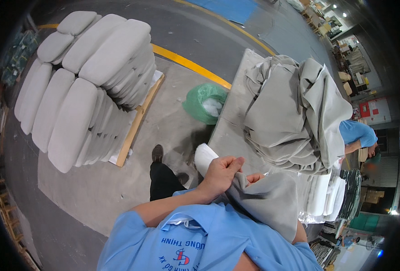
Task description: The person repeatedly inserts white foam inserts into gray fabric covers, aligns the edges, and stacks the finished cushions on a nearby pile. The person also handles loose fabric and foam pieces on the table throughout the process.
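Note:
In front of my chest, my left hand (221,174) is closed, its thumb and fingers pinching the edge of a grey fabric cover (272,196). White padding (204,157) sticks out beyond that hand, toward the table's near left corner. Close by on the right, my right hand (254,178) shows only its curled fingers at the cover's edge. The cloth drapes over the rest of that hand and most of its forearm. How far the padding reaches inside the cover is hidden.
A pile of loose grey covers (281,108) lies on the table (231,122). White pads (319,194) stand to its right. On the floor are a green plastic bag (200,101) and, leftward, stacked grey cushions (73,113) on a wooden pallet (139,124). Another person (358,133) works at far right.

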Tool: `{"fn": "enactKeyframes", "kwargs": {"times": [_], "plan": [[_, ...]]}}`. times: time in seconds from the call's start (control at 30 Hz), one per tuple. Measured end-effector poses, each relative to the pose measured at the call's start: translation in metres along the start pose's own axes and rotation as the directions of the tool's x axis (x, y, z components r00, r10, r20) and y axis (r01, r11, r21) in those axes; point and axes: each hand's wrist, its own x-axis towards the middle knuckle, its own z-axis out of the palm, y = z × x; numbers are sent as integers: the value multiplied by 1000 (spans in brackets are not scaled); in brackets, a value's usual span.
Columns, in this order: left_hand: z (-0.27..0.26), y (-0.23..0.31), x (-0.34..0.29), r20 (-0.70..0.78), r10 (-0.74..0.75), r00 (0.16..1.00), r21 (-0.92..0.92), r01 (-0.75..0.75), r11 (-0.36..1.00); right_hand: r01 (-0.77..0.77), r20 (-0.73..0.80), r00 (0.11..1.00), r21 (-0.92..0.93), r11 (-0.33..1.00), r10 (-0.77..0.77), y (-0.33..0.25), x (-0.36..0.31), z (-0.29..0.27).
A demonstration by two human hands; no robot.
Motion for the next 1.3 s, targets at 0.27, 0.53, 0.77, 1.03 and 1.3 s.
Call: {"fn": "enactKeyframes", "kwargs": {"times": [0.27,0.53,0.77,1.03,1.3], "plan": [[-28,13,-27,316,-184,931,-394,305,867,38,430,901,77,996,-67,9,40,-36],[-56,-16,-51,469,-203,859,-345,390,854,-149,629,777,213,966,-19,8,62,-17],[-54,-36,-55,8,-113,994,-375,107,921,47,565,822,-188,981,68,-20,77,4],[-81,-39,-16,-402,220,889,192,-153,969,554,477,831,-755,351,-287,-29,110,43],[-115,-90,26,-443,306,843,438,-94,894,643,566,716,-306,702,-409,28,214,12]]}}
